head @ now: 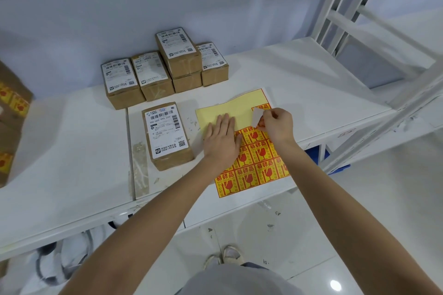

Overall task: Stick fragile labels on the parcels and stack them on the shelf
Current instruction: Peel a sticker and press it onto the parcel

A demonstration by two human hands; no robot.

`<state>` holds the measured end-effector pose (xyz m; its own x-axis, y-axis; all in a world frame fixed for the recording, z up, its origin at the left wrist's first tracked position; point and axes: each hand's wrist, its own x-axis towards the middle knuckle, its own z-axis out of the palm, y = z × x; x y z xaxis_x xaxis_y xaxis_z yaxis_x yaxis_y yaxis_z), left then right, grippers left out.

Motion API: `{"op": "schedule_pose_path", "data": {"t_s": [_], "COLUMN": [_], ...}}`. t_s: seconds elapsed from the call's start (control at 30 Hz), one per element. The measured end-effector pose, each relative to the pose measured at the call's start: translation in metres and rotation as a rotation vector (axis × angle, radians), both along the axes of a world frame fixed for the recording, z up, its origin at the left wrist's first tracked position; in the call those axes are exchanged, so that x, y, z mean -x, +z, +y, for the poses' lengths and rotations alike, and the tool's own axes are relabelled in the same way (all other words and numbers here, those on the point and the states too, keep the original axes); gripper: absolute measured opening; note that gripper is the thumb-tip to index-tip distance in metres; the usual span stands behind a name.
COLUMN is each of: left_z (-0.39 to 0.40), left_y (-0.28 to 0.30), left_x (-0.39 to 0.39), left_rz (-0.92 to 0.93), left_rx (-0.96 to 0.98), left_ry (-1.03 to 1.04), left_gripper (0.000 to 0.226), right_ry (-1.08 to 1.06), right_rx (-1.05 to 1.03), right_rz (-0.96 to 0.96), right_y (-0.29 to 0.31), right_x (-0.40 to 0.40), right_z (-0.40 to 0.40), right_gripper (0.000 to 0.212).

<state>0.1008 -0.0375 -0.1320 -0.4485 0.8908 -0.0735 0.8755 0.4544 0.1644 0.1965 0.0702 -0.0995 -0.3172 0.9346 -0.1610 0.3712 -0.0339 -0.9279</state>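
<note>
Head cam looks down on a scuffed white shelf (72, 163) against a pale wall, glossy tiles below. Left hand (221, 141) lies flat, fingers straight, pinning the label sheet (251, 160) beside a parcel (167, 134). Right hand (278, 124) pinches a half-peeled fragile label (257, 116); five more parcels (165, 67) sit behind.

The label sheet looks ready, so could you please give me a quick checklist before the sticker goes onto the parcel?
1. Label sheet held flat by the left hand: ok.
2. Right hand pinches the peeling fragile label: ok.
3. Label fully free of the sheet: cannot tell.
4. Nearest parcel lies beside the sheet, shipping label up: ok.
5. Bare spot on the parcel's top for the sticker: not ok, the shipping label covers most of it.
</note>
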Motion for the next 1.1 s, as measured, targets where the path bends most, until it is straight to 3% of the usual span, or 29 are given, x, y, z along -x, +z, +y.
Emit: {"op": "schedule_pose_path", "data": {"t_s": [0.4,0.7,0.97,1.1], "left_z": [0.015,0.0,-0.014,-0.026], "left_y": [0.013,0.047,0.05,0.051], "left_x": [0.017,-0.01,-0.007,0.0], "left_rz": [-0.004,0.072,0.14,0.131], "left_rx": [0.021,-0.431,-0.444,-0.468], "left_ry": [0.054,0.003,0.174,0.218], "left_gripper": [0.059,0.049,0.019,0.025], "right_ry": [-0.04,0.049,0.197,0.261], "right_rx": [-0.088,-0.271,-0.38,-0.338], "right_rz": [0.078,-0.076,-0.077,-0.006], "right_y": [0.015,0.015,0.014,0.018], "right_x": [-0.01,0.004,0.019,0.024], "right_z": [0.0,-0.02,-0.046,-0.058], "right_gripper": [0.021,0.021,0.022,0.021]}}
